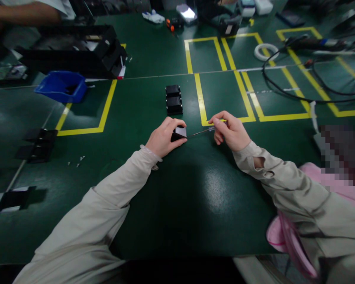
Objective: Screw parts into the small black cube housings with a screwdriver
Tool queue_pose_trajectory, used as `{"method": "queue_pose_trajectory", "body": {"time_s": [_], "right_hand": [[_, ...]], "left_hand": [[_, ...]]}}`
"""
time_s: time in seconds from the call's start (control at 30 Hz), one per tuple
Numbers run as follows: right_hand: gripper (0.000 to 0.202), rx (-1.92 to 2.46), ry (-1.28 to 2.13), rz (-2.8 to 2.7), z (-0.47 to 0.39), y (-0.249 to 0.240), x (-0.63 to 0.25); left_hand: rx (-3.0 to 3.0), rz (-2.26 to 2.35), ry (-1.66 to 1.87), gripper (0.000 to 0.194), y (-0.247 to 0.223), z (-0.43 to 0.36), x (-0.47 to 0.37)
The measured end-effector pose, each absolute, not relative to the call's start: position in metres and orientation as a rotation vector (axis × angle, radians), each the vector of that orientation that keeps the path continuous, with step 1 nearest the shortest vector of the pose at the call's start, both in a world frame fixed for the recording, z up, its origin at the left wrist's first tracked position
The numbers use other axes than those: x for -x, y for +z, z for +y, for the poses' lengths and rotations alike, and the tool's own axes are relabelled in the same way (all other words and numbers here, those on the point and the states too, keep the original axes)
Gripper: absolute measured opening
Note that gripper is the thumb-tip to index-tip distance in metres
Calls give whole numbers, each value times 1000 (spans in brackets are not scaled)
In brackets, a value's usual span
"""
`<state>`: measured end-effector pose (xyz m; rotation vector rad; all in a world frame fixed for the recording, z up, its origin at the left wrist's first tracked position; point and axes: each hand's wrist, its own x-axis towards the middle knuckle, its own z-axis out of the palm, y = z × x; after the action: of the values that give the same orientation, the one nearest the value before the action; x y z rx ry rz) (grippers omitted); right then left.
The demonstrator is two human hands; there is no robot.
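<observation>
My left hand (167, 138) is closed around a small black block-like part (180, 134) with a pale grey face, low over the green table. In my right hand (229, 132) is a screwdriver (198, 133), held by its handle between thumb and fingers. Its thin shaft points left, and the tip meets the black part's right lower edge. Just beyond my left hand sits a black two-section module (174, 99) with small shiny spots along its sides. Several small screws (78, 162) lie loose to the left of my left forearm.
A blue bin (62, 87) stands at left, before a long black housing (77, 55). More black parts (38, 146) lie at the left. Yellow tape outlines (207, 100) mark the table. A white tape roll (266, 51) and black cable (279, 88) are at right. A person's arm (23, 14) shows upper left.
</observation>
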<state>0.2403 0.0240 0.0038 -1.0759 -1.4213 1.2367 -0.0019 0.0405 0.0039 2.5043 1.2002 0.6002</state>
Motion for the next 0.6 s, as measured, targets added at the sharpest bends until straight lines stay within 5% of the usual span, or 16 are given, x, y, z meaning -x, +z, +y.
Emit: {"method": "queue_pose_trajectory", "body": {"time_s": [0.6], "right_hand": [[21, 1060, 1232, -1432, 23, 4, -240]], "left_hand": [[-2512, 1197, 595, 37, 5, 40, 2]]}}
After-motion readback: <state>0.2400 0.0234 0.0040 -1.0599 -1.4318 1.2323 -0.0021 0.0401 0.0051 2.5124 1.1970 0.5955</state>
